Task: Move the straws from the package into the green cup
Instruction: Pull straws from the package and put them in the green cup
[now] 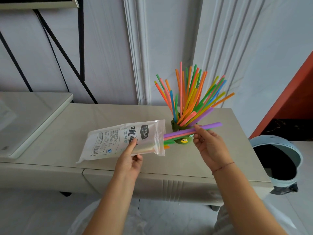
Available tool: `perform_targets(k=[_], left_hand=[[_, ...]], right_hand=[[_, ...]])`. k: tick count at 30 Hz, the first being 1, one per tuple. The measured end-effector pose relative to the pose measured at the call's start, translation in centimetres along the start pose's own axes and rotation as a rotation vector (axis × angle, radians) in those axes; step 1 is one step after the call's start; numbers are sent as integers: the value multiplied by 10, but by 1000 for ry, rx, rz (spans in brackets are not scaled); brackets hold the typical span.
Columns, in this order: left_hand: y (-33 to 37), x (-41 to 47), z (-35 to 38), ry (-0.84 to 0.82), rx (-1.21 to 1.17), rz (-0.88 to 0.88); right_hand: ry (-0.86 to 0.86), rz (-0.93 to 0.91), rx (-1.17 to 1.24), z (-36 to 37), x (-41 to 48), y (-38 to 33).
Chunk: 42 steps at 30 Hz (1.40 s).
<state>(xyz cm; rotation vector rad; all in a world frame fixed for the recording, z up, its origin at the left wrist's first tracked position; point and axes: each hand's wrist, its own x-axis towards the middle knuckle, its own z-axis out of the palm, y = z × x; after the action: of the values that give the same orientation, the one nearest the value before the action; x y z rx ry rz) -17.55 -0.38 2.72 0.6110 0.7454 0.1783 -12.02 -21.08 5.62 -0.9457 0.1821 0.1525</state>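
While clamping the package (118, 141) with the left hand (130, 160) and pinching the purple straw (208, 127) with the right hand (210, 150), pull clear, then upend into the green cup (175, 126).

Many straws (180, 85) in green cup (174, 127); few protrude from package (110, 141)

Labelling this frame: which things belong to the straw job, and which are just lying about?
Job:
- package, gripped by left hand
- purple straw, pinched by right hand
- other straws poking from the package
- green cup with standing straws

Lying about:
- bin
- white slab
- black frame
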Motion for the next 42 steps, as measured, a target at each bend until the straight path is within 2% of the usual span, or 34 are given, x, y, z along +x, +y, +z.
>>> perform_targets(k=[10,18,26,33,37,42], left_hand=[[-8,0,4,-41,42,0],[0,3,-3,-11,4,26],[-10,3,3,-61,57,13],[1,7,-3,64,58,24],[1,6,-2,74,52,13],[0,6,-1,68,55,8]], right_hand=[[-132,64,-139,19,-8,26],[-66,28,-199,8,-3,9],[-141,55,-251,20,-8,20],[24,-109,-280,10,7,-13],[88,-208,-306,1,18,-36],[178,-306,-449,-3,29,-52]])
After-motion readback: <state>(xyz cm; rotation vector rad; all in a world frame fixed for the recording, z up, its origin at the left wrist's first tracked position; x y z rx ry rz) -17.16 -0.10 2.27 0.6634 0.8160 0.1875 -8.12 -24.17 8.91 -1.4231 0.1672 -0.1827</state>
